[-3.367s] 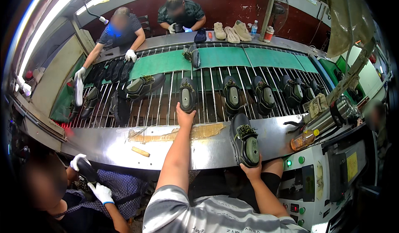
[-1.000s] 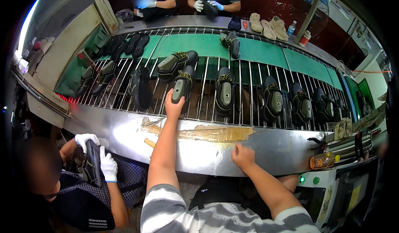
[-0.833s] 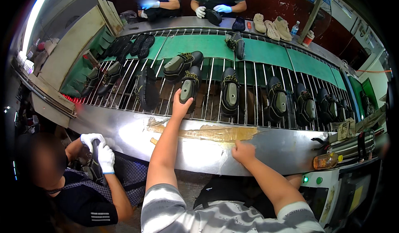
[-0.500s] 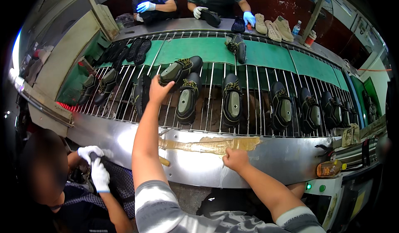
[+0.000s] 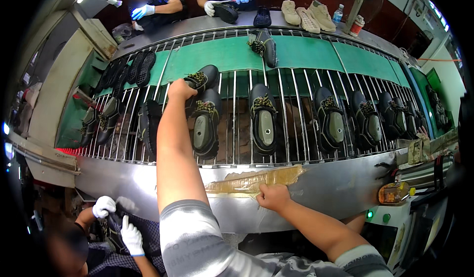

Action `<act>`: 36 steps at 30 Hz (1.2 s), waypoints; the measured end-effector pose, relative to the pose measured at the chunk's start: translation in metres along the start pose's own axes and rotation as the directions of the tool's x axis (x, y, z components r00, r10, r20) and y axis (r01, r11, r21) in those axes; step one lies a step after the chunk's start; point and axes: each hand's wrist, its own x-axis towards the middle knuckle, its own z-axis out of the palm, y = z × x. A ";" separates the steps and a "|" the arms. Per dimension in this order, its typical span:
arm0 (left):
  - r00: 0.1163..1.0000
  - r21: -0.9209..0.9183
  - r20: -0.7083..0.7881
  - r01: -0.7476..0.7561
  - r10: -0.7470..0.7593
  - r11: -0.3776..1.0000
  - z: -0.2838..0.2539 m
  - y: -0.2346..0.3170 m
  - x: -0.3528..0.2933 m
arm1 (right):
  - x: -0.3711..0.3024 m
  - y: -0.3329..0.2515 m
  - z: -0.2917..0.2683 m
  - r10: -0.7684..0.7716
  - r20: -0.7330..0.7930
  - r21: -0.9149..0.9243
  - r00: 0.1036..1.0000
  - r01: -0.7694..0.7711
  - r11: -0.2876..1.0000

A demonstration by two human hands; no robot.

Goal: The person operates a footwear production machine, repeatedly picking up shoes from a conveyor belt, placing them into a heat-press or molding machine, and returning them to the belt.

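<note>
Grasping the heel end of a slanting dark shoe (image 5: 207,76), the left hand (image 5: 181,90) is reaching over the rack of metal rods (image 5: 234,128), where that shoe is lying askew. The right hand (image 5: 274,198) is curling into a fist near the brown tape (image 5: 247,180) on the metal counter (image 5: 237,217), with nothing visible in it. A nearer shoe (image 5: 206,128) and a row of shoes (image 5: 263,124) to its right are already pointing their toes away; the grasped shoe and a tipped shoe (image 5: 150,124) beside the left forearm are sitting out of line.
</note>
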 end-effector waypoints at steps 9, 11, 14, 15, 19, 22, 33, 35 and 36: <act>0.913 -0.340 -0.345 0.097 -0.220 0.935 -0.058 -0.079 -0.158 | -0.003 -0.010 0.000 0.042 -0.040 0.028 0.998 -0.041 0.999; 0.814 -0.461 -0.489 0.065 -0.314 0.885 -0.058 -0.085 -0.230 | -0.007 -0.013 -0.004 0.139 0.075 0.018 0.987 -0.140 0.990; 0.793 -0.858 -0.407 -0.161 -0.453 0.488 -0.038 -0.080 -0.345 | -0.012 -0.020 -0.021 0.196 0.155 0.061 0.968 -0.207 0.976; 0.838 -0.935 -0.351 -0.286 -0.419 0.210 -0.025 -0.074 -0.382 | -0.012 -0.014 -0.024 0.203 0.145 0.078 0.968 -0.216 0.973; 1.000 -0.926 -0.001 0.011 0.030 -0.377 0.065 -0.062 -0.480 | -0.040 0.002 -0.029 0.190 0.376 0.849 0.907 -0.419 0.322; 0.870 -0.837 0.151 0.366 0.469 -0.408 0.082 0.007 -0.539 | -0.110 -0.016 -0.117 -0.010 0.378 0.924 0.926 -0.377 0.067; -0.289 -0.778 0.126 0.565 0.949 0.275 0.118 0.298 -0.732 | -0.509 -0.039 -0.301 0.783 -0.453 0.891 0.425 0.206 0.404; -0.461 -0.843 0.091 0.435 0.882 0.315 0.129 0.334 -0.777 | -0.574 -0.048 -0.311 0.823 -0.559 0.805 0.103 0.304 0.509; -0.484 -0.916 0.121 0.282 0.867 0.285 0.137 0.345 -0.794 | -0.608 -0.051 -0.322 0.819 -0.573 0.794 -0.009 0.242 0.558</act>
